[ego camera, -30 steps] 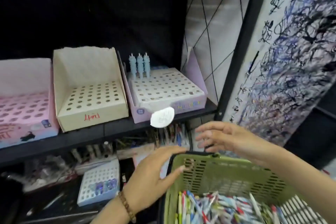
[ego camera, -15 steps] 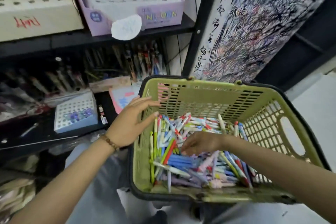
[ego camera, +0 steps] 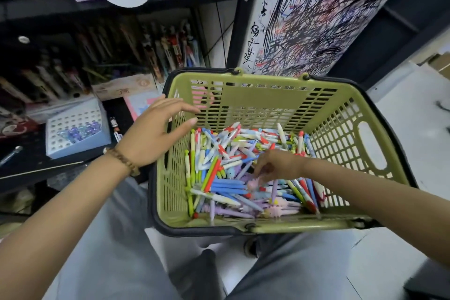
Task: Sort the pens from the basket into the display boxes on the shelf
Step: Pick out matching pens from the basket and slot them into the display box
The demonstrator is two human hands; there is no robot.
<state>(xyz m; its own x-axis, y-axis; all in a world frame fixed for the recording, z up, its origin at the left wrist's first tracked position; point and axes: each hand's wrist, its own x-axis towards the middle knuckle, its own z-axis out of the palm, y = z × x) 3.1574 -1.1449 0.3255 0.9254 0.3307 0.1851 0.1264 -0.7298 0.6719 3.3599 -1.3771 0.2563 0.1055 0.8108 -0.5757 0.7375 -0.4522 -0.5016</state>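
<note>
Green plastic basket [ego camera: 280,97]: holds the heaped multicoloured plastic pens [ego camera: 233,178], under the right fingers.
Right hand [ego camera: 277,164]: fingers curled into the heap; grip unclear.
Left hand [ego camera: 153,134]: spread, empty, on the rim.
Advice: pinch one barrel, lift clear.

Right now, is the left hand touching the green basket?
Cannot tell. In the head view, the left hand lies open over the left rim of the green basket, its fingers overlapping the wall, but neither contact nor a gap shows plainly.
</note>
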